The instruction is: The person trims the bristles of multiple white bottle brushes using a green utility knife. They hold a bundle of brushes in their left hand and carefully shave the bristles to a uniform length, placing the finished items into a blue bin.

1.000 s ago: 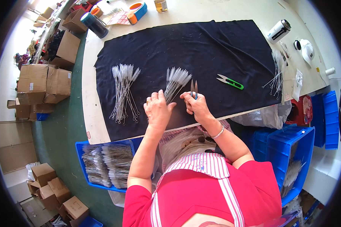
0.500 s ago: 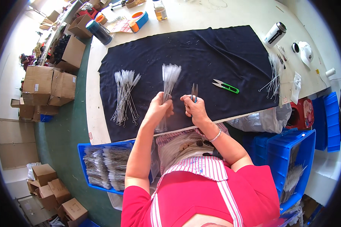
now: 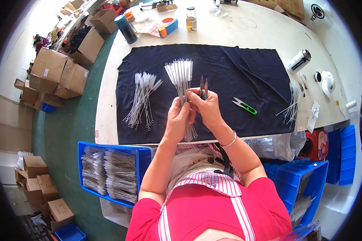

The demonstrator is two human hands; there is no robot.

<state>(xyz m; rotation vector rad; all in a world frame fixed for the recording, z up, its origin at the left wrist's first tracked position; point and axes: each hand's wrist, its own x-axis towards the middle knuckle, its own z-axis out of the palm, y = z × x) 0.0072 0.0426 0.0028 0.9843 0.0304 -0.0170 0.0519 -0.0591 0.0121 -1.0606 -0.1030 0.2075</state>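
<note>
Held brushes [image 3: 179,74], blue crate [image 3: 143,160] (stacked brushes [image 3: 120,172], apparently)

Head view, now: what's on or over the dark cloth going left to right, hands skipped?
Loose brush bundle → held brush bundle → scissors → green-handled snips → far-right brushes.

Dark flask [image 3: 126,30], amber-filled glass jar [image 3: 192,24], white cap [image 3: 328,83], brown cardboard boxes [image 3: 49,69]

Right of the hands [image 3: 208,105], open black cloth [image 3: 225,72] is offered, then green snips [image 3: 245,106] are met; leftward, passage is blocked by a brush pile [image 3: 145,82]!
</note>
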